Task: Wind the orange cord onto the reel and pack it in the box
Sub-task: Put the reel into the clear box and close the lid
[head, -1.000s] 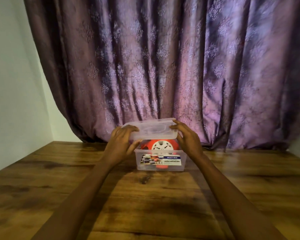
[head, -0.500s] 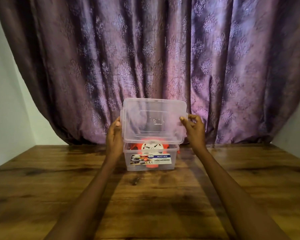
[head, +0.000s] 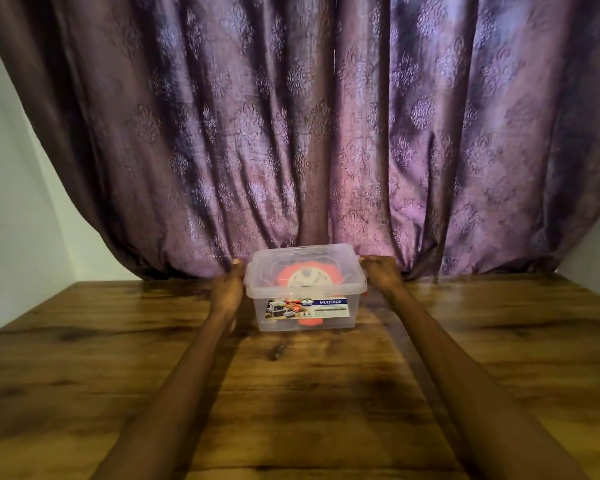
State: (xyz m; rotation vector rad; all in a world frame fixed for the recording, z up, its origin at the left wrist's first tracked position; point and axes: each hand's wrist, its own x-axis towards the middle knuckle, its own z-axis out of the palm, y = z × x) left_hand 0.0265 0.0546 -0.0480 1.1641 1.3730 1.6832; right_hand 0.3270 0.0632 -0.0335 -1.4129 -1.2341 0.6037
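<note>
Now the clear lid [head: 303, 261] lies flat on top of the clear plastic storage box [head: 305, 306]; half a second ago it was held up on edge above the open box, its inside facing the camera, and a second ago it hovered tilted just over the rim. The left hand [head: 226, 291] presses against the left end of the box at lid height, thumb tip showing just above the rim, and the right hand [head: 381, 273] lies against the right end with its fingers curled over the lid's edge; both hands hold the lid by its ends, though how tightly cannot be told. There is one box, one lid, and one orange cord reel [head: 307, 277] inside, seen hazily through the plastic, with its pale round face turned up toward the lid and orange cord wound around it. Two bare forearms reach in from the near edge. The box sits near the far edge of the wooden table [head: 118, 358], about midway between its left and right edges, with its long axis running left to right and its labelled long side [head: 308, 308], reading MULTI-BOX, facing the viewer. One purple patterned curtain [head: 291, 133] hangs right behind the table, with pale wall [head: 11, 202] at either side.
</note>
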